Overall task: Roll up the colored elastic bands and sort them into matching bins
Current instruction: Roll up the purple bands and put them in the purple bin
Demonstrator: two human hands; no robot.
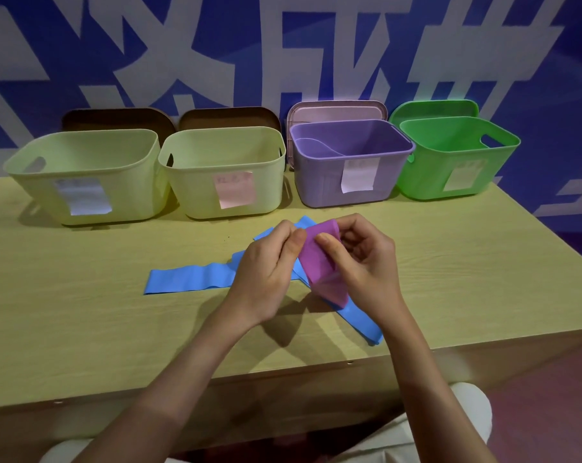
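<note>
Wide wooden table (82, 312) first, and along its far edge a row of four bins: two pale yellow ones on the left, then the purple bin (349, 182), then a green bin (449, 175) at the far right. Each carries a paper label, though the writing is too blurred to read.

On the tabletop lies the blue band (189, 279), stretched flat and unrolled, running from left of the hands and out again under them toward the near right edge.

Now the action: the purple band (319, 262) is up off the table, held between both hands, its long axis running from the fingertips down and toward the person, the loose tail hanging over the blue one. The left hand (266, 272) pinches the top edge with thumb and fingers; the right hand (363, 262) curls round the same end from the other side, thumb pressed on the face. It looks like the start of a roll, though how many turns are in I cannot tell.

The matching purple bin sits straight beyond the hands, slightly right, so the right hand is nearer for the drop.
</note>
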